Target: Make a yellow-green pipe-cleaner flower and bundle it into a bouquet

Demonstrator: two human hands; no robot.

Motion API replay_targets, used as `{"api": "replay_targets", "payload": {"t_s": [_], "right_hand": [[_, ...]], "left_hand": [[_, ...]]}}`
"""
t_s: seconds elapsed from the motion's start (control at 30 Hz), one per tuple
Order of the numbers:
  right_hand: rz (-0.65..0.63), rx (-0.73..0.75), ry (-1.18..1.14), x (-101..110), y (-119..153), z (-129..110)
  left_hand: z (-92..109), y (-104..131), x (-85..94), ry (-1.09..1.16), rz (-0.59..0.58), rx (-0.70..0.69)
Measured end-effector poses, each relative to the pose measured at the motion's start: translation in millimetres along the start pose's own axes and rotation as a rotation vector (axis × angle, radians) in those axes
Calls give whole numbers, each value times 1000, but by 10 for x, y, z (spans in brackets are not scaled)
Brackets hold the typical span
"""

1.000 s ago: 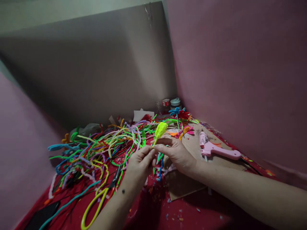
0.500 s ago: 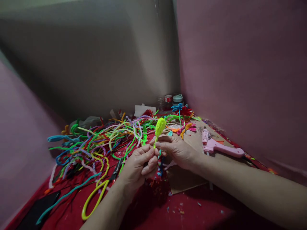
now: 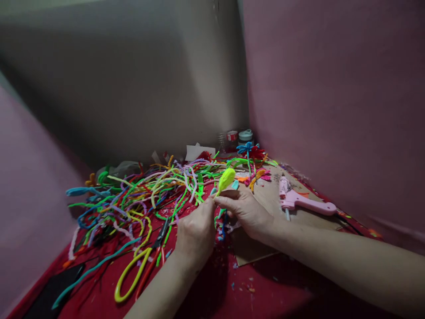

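Note:
A bright yellow-green fuzzy petal shape (image 3: 227, 179) is held at its narrow lower end between both hands, its wide end up and leaning right. My left hand (image 3: 196, 226) is closed with its back turned to the camera, thumb and fingers pinching the stem. From the right, my right hand (image 3: 247, 212) pinches the base of the petal with thumb and index finger. The fingertips of the two hands meet at the stem and partly hide it. Just behind my right hand lies a light teal loop (image 3: 235, 184).
Many coloured pipe cleaners (image 3: 166, 181) are heaped at left and centre. Scissors (image 3: 133, 274) lie beside my left forearm. A pink glue gun (image 3: 307, 203) rests on cardboard (image 3: 255, 252) at right. Behind are jars (image 3: 245, 136) and a blue flower (image 3: 248, 149); a dark flat object (image 3: 53, 292) lies front left.
My left hand has rolled over, so its back now faces up. The petal shape has shifted slightly right and down and leans more to the right.

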State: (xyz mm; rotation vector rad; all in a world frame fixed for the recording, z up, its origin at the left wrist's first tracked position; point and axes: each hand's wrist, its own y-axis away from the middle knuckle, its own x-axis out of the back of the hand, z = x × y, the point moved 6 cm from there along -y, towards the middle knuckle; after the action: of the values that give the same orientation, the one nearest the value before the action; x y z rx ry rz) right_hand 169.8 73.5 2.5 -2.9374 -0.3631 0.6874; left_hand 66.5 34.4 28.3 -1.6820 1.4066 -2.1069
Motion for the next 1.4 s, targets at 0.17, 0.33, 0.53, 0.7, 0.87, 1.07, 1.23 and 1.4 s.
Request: {"api": "replay_targets", "payload": {"t_s": [0.17, 0.33, 0.53, 0.7, 0.87, 1.07, 1.23, 1.4], "right_hand": [[-134, 21, -17, -53, -13, -10], [-208, 63, 14, -64, -40, -48], [-216, 22, -43, -41, -68, -9], [-194, -2, -128, -36, -72, 66], [-119, -34, -184, -32, -41, 68], [-23, -75, -85, 3, -10, 47], [-58, -68, -45, -30, 1, 5], [-148, 0, -8, -86, 28, -50]], "left_hand": [[-172, -23, -28, 482, -39, 375], [-210, -1, -161, 1061, -158, 794], [-160, 40, -264, 1513, -278, 970], [-90, 30, -302, 1663, -354, 954], [-115, -17, -183, 1036, -267, 709], [-60, -4, -70, 78, -51, 189], [-100, 1, -64, 135, -70, 195], [-215, -7, -104, 752, -136, 639]]}}
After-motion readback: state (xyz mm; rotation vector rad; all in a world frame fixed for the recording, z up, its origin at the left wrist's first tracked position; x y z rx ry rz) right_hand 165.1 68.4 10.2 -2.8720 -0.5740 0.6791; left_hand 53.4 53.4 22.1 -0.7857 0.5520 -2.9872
